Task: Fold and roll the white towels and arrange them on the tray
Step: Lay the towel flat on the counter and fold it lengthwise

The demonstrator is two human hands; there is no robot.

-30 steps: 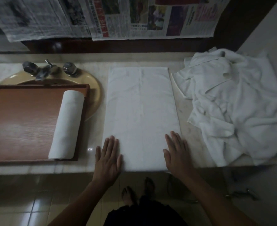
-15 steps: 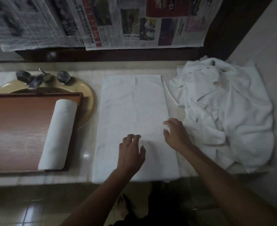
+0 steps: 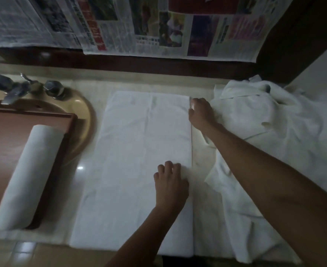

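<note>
On the worktop (image 3: 85, 170), working the towel (image 3: 139, 160), spread flat as a long strip between the sink (image 3: 82, 120) and the pile (image 3: 274, 143) of loose towels. Reaching the right hand (image 3: 201, 112) to the far right corner, curling the fingers there and seemingly pinching the edge. Resting the left hand (image 3: 171, 182) by the same long edge nearer the body, bending the fingers with tips on the cloth; cannot tell whether pinching it or only pressing. Judging by this, probably starting another lengthwise fold, right edge over to the left, ahead of rolling.

Doing it well means:
- Lifting both points of the edge together and keeping the cloth taut between the hands, avoiding sag and diagonal creases.
- Carrying the edge straight across, laying it flush with the opposite edge and matching the corners.
- Minding the pile just beside the towel's right edge, and not dragging any of it along.
- Smoothing outward from the new crease and pressing out wrinkles, guarding against a lumpy result.

Keeping one roll (image 3: 26, 180) already on the tray (image 3: 4, 151), along its right side. Aiming to match its width and to set the next one just beside it.
</note>
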